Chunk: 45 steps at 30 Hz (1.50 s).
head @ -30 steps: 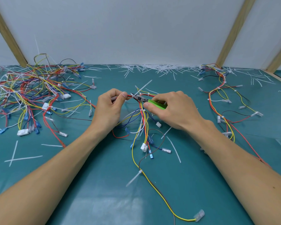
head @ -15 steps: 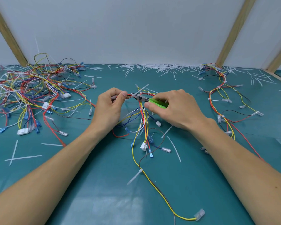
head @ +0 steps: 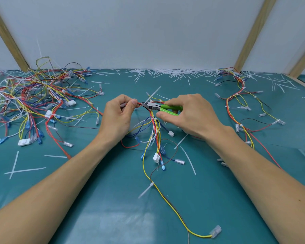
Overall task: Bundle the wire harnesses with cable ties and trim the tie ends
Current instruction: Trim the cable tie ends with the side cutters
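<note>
While the flat teal matte counter (head: 99,199) spreads wide under everything, littered with stiff white plastic tie offcuts, the tangled heap of red, yellow, blue and white wire harnesses (head: 35,103) sits at far left, well apart. Centre stage: the thin, floppy multicoloured wire harness (head: 154,131) being worked, fanning down toward clear and white plastic connectors. Left hand (head: 119,117), fingers pinched tight on its red wire near a clear terminal. Right hand (head: 188,115), fingers clenched round the green-handled steel flush cutters (head: 159,108), nose pressed in at the bundle. Here's the danger, I'd say: those blades sit right against soft insulation, so a squeeze slightly off could nick a wire instead of the tie tail. The small white ribbed cable tie (head: 153,119) just below looks snug; another untrimmed tail (head: 145,190) waits lower down.
</note>
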{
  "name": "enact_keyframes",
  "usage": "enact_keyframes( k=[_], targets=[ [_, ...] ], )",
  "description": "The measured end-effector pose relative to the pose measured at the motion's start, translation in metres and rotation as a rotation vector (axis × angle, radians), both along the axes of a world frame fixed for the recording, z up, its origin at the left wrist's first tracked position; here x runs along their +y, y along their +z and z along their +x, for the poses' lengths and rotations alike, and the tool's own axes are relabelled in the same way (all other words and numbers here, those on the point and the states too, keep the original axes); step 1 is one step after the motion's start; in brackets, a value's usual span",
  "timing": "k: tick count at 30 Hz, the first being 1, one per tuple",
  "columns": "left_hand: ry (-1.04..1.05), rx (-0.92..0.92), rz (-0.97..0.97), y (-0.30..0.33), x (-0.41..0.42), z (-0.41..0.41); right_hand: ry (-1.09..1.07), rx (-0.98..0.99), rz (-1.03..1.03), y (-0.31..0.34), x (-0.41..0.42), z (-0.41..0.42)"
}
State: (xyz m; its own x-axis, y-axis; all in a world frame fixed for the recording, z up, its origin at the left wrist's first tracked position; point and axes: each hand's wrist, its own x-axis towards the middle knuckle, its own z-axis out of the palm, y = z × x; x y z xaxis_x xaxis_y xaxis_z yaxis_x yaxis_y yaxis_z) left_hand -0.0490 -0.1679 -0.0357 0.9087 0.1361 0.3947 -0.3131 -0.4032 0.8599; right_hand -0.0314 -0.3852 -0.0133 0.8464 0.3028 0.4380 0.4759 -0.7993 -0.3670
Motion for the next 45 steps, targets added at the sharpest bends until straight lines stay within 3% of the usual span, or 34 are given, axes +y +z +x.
enact_keyframes(
  k=[8,12,17,21,26,31,33,37,39,43,45],
  targets=[
    [0.014,-0.008,0.041,0.000,0.000,0.001,0.018,0.010,0.027,-0.001,0.000,0.000],
    [0.015,-0.044,0.062,0.001,-0.002,0.000,0.029,-0.011,-0.059,-0.006,0.011,-0.005],
    [0.141,-0.048,-0.011,0.003,0.007,0.004,-0.022,-0.057,0.098,0.004,-0.002,0.002],
    [0.129,-0.031,-0.053,0.004,0.008,0.006,-0.092,-0.027,0.174,0.002,-0.011,0.005],
    [0.106,-0.035,-0.025,0.004,0.007,0.004,-0.218,0.081,0.097,-0.004,-0.002,0.005],
    [0.092,-0.027,-0.040,0.004,0.008,0.002,-0.338,-0.038,-0.164,-0.003,0.001,0.002],
    [0.089,-0.026,-0.047,0.004,0.007,0.002,-0.325,0.031,-0.047,0.000,-0.002,0.003],
    [0.083,-0.027,-0.096,0.005,0.007,0.001,-0.093,0.471,0.616,0.002,0.003,-0.001],
    [0.073,-0.030,-0.131,0.005,0.007,0.002,-0.009,0.612,0.829,0.004,0.007,-0.003],
    [0.022,0.010,-0.225,0.007,0.008,0.002,0.076,0.537,0.855,0.007,0.010,-0.005],
    [-0.023,0.042,-0.311,0.009,0.008,0.001,0.148,0.600,0.825,0.006,0.012,-0.008]
  ],
)
